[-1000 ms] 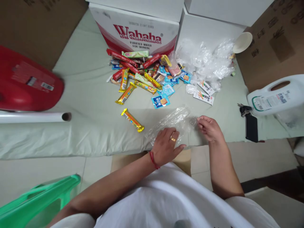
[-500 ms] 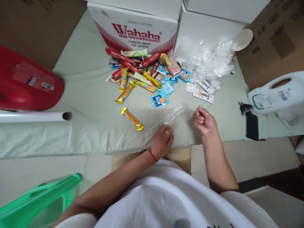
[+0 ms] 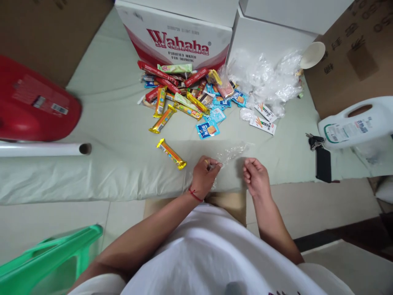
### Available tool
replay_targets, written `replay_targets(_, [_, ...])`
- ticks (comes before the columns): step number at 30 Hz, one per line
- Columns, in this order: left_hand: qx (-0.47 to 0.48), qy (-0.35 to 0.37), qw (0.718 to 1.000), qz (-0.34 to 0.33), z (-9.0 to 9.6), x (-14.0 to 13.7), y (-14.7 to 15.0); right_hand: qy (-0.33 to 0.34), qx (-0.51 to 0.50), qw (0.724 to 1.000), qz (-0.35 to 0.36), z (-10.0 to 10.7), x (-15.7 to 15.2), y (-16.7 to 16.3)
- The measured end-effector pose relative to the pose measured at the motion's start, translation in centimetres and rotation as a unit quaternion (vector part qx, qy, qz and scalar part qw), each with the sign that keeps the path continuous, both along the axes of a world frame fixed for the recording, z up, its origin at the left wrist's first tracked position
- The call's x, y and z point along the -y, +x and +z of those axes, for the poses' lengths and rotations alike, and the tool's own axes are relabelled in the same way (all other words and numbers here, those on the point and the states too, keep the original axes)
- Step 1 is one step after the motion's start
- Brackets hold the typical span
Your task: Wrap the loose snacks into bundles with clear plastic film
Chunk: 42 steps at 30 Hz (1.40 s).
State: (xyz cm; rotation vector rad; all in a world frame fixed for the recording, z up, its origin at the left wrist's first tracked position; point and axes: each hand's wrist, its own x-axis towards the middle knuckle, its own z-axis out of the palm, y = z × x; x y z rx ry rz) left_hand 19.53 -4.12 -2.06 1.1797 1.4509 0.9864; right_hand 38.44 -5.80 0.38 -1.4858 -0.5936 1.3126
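"Grip 1st, quick?"

"L hand is pinched closed on a clear plastic bag. R hand is curled closed too, thumb to index, near the bag; no plastic shows in it."

"Rest, biggest 1st?"

"Cloth-covered table, pale green. Wahaha carton at the back, red container far L. Then a heap of clear plastic, w/ a snack pile beside it in front of the carton, and a white jug far R. Smaller: 1 yellow bar, lying apart from the pile, near the L hand."

"Where's the bag exactly?"

"From the L fingers out over the cloth toward the R hand, close to the front edge. Can't tell how much touches the cloth."

"What could go wrong?"

"Prob. a slip or tear: it looks thin & crumpled, w/ only 1 visible pinch on it, so a hard tug might do it. Lose that pinch by the edge & it could slide off. Also, a wide L-hand sweep might knock the yellow bar."
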Motion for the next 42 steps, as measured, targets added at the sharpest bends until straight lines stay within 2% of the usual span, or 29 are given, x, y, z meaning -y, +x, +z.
replay_targets(5, [-0.050, 0.059, 0.997, -0.028, -0.4, 0.2, 0.5, -0.019, 0.012, 0.998, 0.053, 0.7, 1.6, -2.8])
replay_targets(10, [-0.094, 0.145, 0.982, -0.080, -0.6, 0.9, 0.5, -0.008, 0.081, 0.993, 0.090, 0.5, 0.3, -3.2])
replay_targets(13, [-0.077, 0.171, 0.976, -0.112, -0.5, 1.4, 0.5, 0.016, 0.100, 0.989, 0.109, -0.1, -0.3, -3.1])
replay_targets(15, [-0.078, 0.173, 0.976, -0.103, -0.3, 1.5, 0.6, 0.033, 0.109, 0.986, 0.121, -0.4, -0.5, -3.1])
replay_targets(19, [-0.099, 0.128, 0.985, -0.054, 0.1, 0.9, 0.8, 0.043, 0.117, 0.982, 0.144, -0.4, -0.6, -3.1])
replay_targets(21, [-0.061, 0.071, 0.995, -0.021, 0.4, 0.3, 0.8, 0.038, 0.109, 0.983, 0.142, -0.1, -0.7, -2.9])
replay_targets(23, [0.016, -0.002, 0.999, 0.027, 0.7, -0.4, 0.5, 0.027, 0.091, 0.986, 0.140, 0.2, -0.9, -2.3])
replay_targets(26, [0.170, -0.098, 0.975, 0.101, 1.4, -1.6, -0.4, -0.006, 0.038, 0.991, 0.130, 0.3, -1.3, -1.1])
replay_targets(30, [0.309, -0.141, 0.932, 0.128, 2.3, -3.0, -2.1, -0.046, -0.046, 0.992, 0.109, -0.1, -1.7, 0.7])
replay_targets(33, [0.364, -0.154, 0.908, 0.140, 2.7, -3.6, -3.3, -0.062, -0.084, 0.991, 0.089, -0.4, -2.0, 1.9])
replay_targets(37, [0.396, -0.164, 0.890, 0.156, 3.0, -4.1, -4.7, -0.068, -0.108, 0.989, 0.082, -0.6, -2.1, 3.8])
replay_targets(42, [0.436, -0.198, 0.866, 0.148, 3.3, -4.5, -6.7, -0.062, -0.083, 0.990, 0.101, 0.1, -2.6, 6.5])
